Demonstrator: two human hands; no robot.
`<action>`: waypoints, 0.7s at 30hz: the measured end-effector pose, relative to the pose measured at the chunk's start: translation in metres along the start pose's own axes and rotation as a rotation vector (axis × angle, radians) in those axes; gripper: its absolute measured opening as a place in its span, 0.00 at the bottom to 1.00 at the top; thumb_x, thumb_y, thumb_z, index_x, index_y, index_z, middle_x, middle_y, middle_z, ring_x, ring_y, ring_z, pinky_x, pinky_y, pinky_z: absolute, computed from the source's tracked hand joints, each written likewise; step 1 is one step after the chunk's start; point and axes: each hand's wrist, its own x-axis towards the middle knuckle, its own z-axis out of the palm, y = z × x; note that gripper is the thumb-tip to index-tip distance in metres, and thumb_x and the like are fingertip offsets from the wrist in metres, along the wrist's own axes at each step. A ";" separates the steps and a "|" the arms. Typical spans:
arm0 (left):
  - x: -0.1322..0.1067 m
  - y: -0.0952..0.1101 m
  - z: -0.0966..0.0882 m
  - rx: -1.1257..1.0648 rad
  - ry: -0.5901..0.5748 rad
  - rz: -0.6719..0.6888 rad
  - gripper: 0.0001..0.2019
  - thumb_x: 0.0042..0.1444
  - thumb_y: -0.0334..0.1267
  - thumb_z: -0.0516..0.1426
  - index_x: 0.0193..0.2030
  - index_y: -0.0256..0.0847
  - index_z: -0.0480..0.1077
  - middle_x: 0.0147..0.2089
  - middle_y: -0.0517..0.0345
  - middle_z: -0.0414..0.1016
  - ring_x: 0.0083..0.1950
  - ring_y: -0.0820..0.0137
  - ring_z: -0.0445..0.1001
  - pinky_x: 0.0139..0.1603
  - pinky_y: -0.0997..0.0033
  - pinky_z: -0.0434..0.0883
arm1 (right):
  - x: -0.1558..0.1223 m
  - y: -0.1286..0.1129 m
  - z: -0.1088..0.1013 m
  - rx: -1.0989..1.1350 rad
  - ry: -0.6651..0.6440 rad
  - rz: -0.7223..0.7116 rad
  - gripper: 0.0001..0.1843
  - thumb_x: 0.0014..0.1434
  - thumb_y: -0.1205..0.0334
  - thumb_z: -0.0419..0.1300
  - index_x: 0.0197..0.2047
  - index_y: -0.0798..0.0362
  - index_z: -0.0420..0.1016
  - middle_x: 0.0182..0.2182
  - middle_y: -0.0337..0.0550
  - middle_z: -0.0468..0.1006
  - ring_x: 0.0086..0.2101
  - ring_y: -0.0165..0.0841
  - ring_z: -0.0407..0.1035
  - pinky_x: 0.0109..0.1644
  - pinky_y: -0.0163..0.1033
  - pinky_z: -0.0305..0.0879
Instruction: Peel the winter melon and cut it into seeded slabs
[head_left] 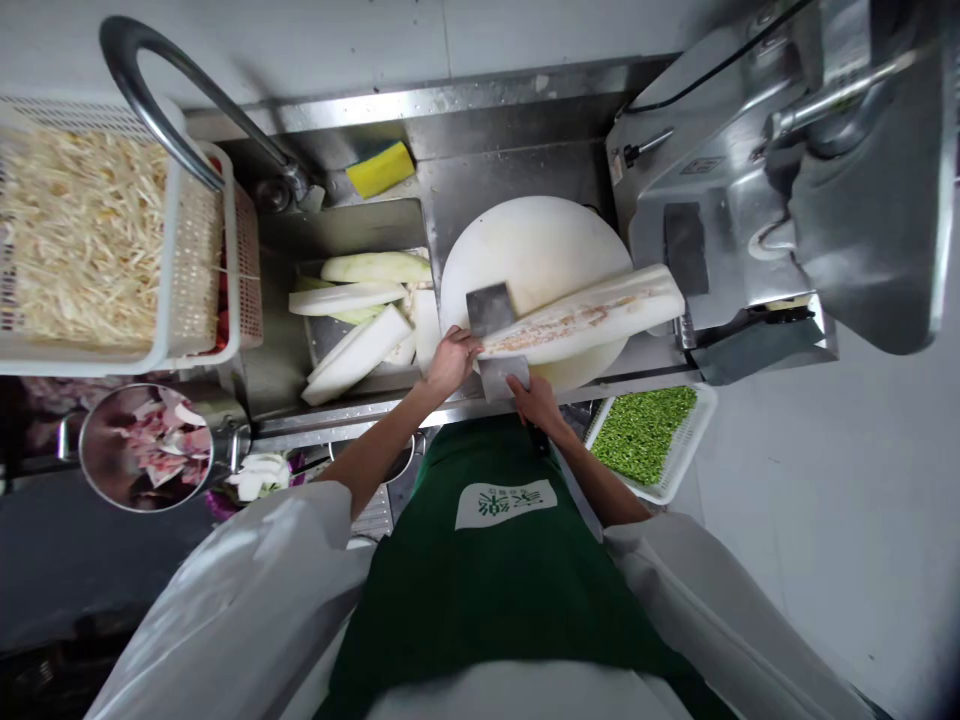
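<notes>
A long peeled white winter melon piece [585, 315] with a brownish, seedy core lies slanted across the round white cutting board [517, 235]. My left hand [450, 360] is closed on its near left end. In my right hand [536, 405] is a cleaver [504, 380], gripped close to the blade, its black handle pointing down toward the apron. The cleaver's blade sits just below the melon's left end; whether it touches is unclear. Above that end, a dark grey rectangular plate [491, 310] rests on the board, partly behind the melon.
Left of the board, a sink [281, 370] holds several pale melon pieces [360, 350]. A faucet [172, 90], a basket of sprouts [82, 240] and a pot of meat [161, 450] stand farther left. To the right are a metal slicing machine [720, 220] and a green-filled basket [652, 435].
</notes>
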 end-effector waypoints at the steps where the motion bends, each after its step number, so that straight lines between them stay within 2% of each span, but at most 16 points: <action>1: -0.001 0.000 0.000 -0.005 -0.012 0.005 0.13 0.71 0.33 0.57 0.36 0.39 0.81 0.39 0.47 0.80 0.47 0.56 0.74 0.53 0.54 0.74 | -0.004 0.002 0.000 -0.004 0.006 0.009 0.30 0.72 0.35 0.53 0.32 0.51 0.76 0.14 0.41 0.69 0.19 0.37 0.68 0.27 0.40 0.65; 4: -0.005 0.002 0.002 -0.018 -0.028 0.005 0.12 0.70 0.33 0.59 0.35 0.40 0.81 0.38 0.48 0.81 0.46 0.56 0.76 0.53 0.55 0.74 | -0.002 -0.004 0.015 0.017 -0.011 -0.004 0.27 0.72 0.38 0.54 0.32 0.51 0.75 0.14 0.40 0.69 0.18 0.36 0.67 0.27 0.40 0.64; 9: -0.007 0.003 -0.011 0.053 -0.056 0.021 0.13 0.71 0.35 0.58 0.34 0.40 0.80 0.38 0.47 0.81 0.44 0.56 0.78 0.56 0.53 0.73 | 0.022 -0.036 0.055 0.146 -0.065 -0.143 0.26 0.72 0.38 0.55 0.32 0.49 0.72 0.15 0.36 0.67 0.19 0.33 0.66 0.26 0.37 0.63; 12: 0.008 0.007 -0.025 0.216 -0.097 0.032 0.14 0.70 0.37 0.58 0.32 0.40 0.79 0.37 0.45 0.80 0.46 0.52 0.77 0.57 0.49 0.72 | 0.028 -0.043 0.061 0.165 -0.068 -0.154 0.24 0.73 0.41 0.56 0.32 0.49 0.71 0.14 0.34 0.66 0.19 0.32 0.66 0.27 0.36 0.63; 14: 0.028 0.015 -0.030 0.314 -0.132 0.066 0.10 0.67 0.40 0.62 0.37 0.39 0.81 0.42 0.41 0.81 0.53 0.46 0.75 0.58 0.46 0.70 | 0.029 -0.043 0.060 0.137 -0.050 -0.162 0.21 0.74 0.45 0.55 0.33 0.49 0.70 0.14 0.33 0.65 0.20 0.33 0.66 0.29 0.36 0.63; 15: 0.041 0.022 -0.031 0.331 -0.170 0.093 0.09 0.65 0.42 0.64 0.42 0.39 0.82 0.45 0.40 0.82 0.55 0.44 0.74 0.58 0.45 0.69 | 0.029 -0.043 0.059 0.116 -0.039 -0.176 0.20 0.74 0.47 0.56 0.33 0.50 0.71 0.15 0.33 0.66 0.20 0.33 0.67 0.31 0.36 0.64; 18: 0.080 0.050 -0.025 0.284 -0.407 0.117 0.24 0.59 0.45 0.69 0.60 0.41 0.78 0.52 0.41 0.83 0.57 0.45 0.76 0.62 0.45 0.67 | 0.030 -0.047 0.055 0.035 0.001 -0.237 0.18 0.74 0.49 0.57 0.37 0.51 0.73 0.19 0.37 0.70 0.26 0.36 0.71 0.37 0.37 0.66; 21: 0.111 0.078 -0.021 0.319 -0.629 0.046 0.33 0.57 0.45 0.71 0.68 0.40 0.71 0.57 0.43 0.82 0.59 0.49 0.78 0.64 0.52 0.68 | 0.031 -0.053 0.053 -0.084 0.037 -0.283 0.16 0.74 0.51 0.59 0.39 0.54 0.76 0.28 0.46 0.79 0.35 0.40 0.75 0.44 0.39 0.67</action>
